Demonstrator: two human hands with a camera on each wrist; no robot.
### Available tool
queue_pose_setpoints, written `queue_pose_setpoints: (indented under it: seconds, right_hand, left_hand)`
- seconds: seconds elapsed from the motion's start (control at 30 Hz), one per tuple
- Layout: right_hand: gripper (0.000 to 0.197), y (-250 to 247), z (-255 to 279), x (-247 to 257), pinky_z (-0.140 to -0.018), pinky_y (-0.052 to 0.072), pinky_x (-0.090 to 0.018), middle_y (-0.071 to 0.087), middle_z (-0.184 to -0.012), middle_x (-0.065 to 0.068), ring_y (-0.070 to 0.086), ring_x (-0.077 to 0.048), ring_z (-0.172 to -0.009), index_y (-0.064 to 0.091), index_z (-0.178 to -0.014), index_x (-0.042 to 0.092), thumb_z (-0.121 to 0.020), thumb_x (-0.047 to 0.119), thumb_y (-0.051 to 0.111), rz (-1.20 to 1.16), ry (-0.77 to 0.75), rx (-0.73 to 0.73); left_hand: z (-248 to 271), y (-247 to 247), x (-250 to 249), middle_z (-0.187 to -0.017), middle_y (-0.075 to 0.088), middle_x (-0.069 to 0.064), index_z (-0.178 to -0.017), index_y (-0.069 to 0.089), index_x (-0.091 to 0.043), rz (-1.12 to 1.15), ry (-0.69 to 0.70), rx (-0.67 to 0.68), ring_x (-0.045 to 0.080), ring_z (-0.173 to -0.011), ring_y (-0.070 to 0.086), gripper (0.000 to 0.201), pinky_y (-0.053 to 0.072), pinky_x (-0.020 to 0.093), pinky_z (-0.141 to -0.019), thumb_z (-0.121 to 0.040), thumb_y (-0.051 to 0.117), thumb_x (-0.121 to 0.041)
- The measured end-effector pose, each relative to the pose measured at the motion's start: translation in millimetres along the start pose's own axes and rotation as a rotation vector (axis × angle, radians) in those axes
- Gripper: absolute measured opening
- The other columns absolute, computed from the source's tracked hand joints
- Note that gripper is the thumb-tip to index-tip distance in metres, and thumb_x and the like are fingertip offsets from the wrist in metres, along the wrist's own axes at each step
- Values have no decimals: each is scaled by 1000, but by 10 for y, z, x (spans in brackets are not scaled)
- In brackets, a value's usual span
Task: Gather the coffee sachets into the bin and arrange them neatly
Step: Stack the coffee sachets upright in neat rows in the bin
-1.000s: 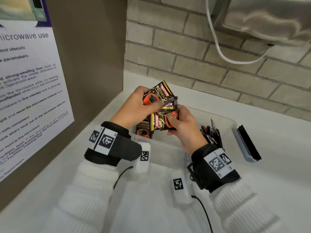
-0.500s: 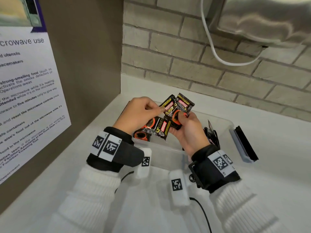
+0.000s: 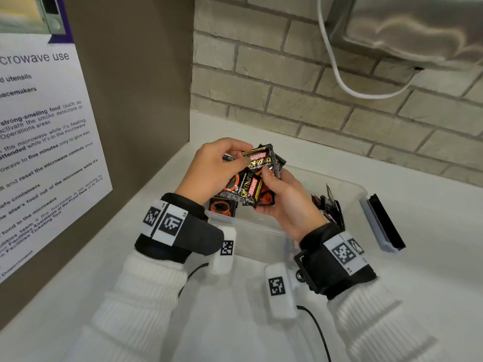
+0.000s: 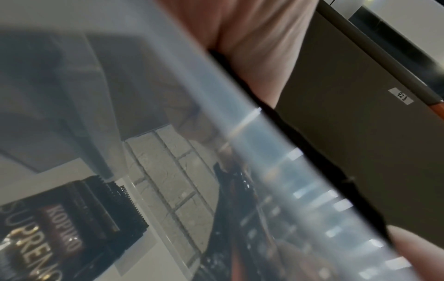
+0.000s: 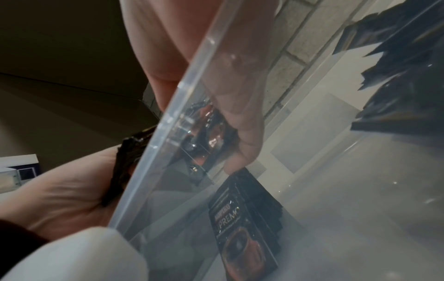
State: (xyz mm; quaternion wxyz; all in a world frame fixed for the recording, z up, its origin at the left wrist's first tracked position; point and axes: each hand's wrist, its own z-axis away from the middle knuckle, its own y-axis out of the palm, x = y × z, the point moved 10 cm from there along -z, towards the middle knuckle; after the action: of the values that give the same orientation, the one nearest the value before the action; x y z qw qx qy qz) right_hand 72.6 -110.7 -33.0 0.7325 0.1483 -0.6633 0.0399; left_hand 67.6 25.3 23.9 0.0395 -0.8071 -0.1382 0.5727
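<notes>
Both hands hold a bunch of black coffee sachets (image 3: 254,176) above the left part of a clear plastic bin (image 3: 347,182). My left hand (image 3: 243,155) pinches the top sachet at its upper left edge. My right hand (image 3: 264,192) grips the bunch from the right, thumb on top and fingers underneath. Through the bin wall the right wrist view shows the held sachets (image 5: 204,136). A flat stack of sachets (image 3: 222,207) (image 5: 245,228) (image 4: 48,228) lies at the bin's left end. More sachets (image 3: 329,207) (image 5: 396,76) stand upright at its right end.
The bin stands on a white counter (image 3: 431,283) in a corner, with a brick wall (image 3: 313,100) behind and a brown panel bearing a notice (image 3: 39,152) to the left. A dark flat lid-like piece (image 3: 384,223) lies right of the bin. A white cable (image 3: 337,74) hangs above.
Both hands stayed above the bin and shuffled the sachets between them. The left fingers moved to the upper edge of the top sachet, and the bunch now sits a little lower.
</notes>
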Motion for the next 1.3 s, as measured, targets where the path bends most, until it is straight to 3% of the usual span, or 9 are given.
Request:
queue_pose_setpoints:
  seconds: [0.1,0.27,0.5,0.7,0.83,0.93,1.1,1.2,1.3]
  right_hand:
    - [22,-105,2,27,-83,55,-42,67,-107,-8,65,-23,-95,55,-111,13,-90,6,56,-26,-47,-72]
    - [22,-214,9,11,-90,51,-51,65,-112,-14,62,-33,-107,57,-101,11,-87,-6,52,-182,-38,-134]
    - [24,100,40,126,-88,52,-40,63,-111,-10,61,-25,-103,50,-118,8,-99,10,35,-290,-81,72]
    - [23,66,63,222,-95,48,-41,63,-108,-9,61,-22,-99,48,-119,8,-98,8,40,-165,-191,25]
    - [30,69,74,239,-94,49,-43,64,-110,-10,63,-22,-99,49,-122,7,-96,0,37,-232,-198,51]
    - [34,200,140,269,-89,51,-37,64,-112,-9,64,-20,-99,47,-128,5,-96,1,37,-239,-174,141]
    - [38,150,94,296,-101,44,-45,48,-122,-15,53,-27,-113,45,-132,7,-96,19,47,304,-195,-43]
    - [71,64,88,480,-101,40,-28,27,-112,-1,42,-21,-116,16,-149,15,-91,30,55,785,-309,-209]
    - [82,93,215,696,-95,23,-18,25,-114,0,27,-13,-114,14,-149,20,-85,36,62,935,-453,-238]
  left_hand:
    - [3,8,-5,-87,59,-6,-110,63,-20,-19,26,-17,0,-53,56,20,42,14,-46,-90,59,-17]
    - [-20,-86,31,-101,50,-3,-115,54,-21,26,19,-194,11,-88,52,25,46,24,-78,-99,37,-11]
    - [107,176,5,-115,39,6,-120,43,-14,-77,-42,-277,25,-114,43,25,40,37,-94,-97,36,-8]
    - [161,234,-48,-93,52,-2,-106,27,-24,-164,-85,-209,18,-102,48,19,31,37,-90,-96,43,-24]
    - [113,196,66,-95,46,0,-123,25,-18,230,-219,-169,15,-90,52,47,42,22,-69,-89,58,-22]
    - [156,400,132,-110,62,6,-131,42,-11,584,-394,54,15,-94,62,51,50,26,-75,-88,60,-31]
    - [248,594,85,-101,67,13,-113,62,-7,932,-509,241,25,-92,64,34,51,41,-88,-92,51,-31]
    - [275,625,99,-115,63,18,-129,53,-6,963,-540,297,30,-102,63,47,46,46,-97,-90,52,-32]
    - [286,619,112,-99,67,14,-123,53,-7,1039,-569,312,25,-89,68,45,51,38,-89,-85,57,-29]
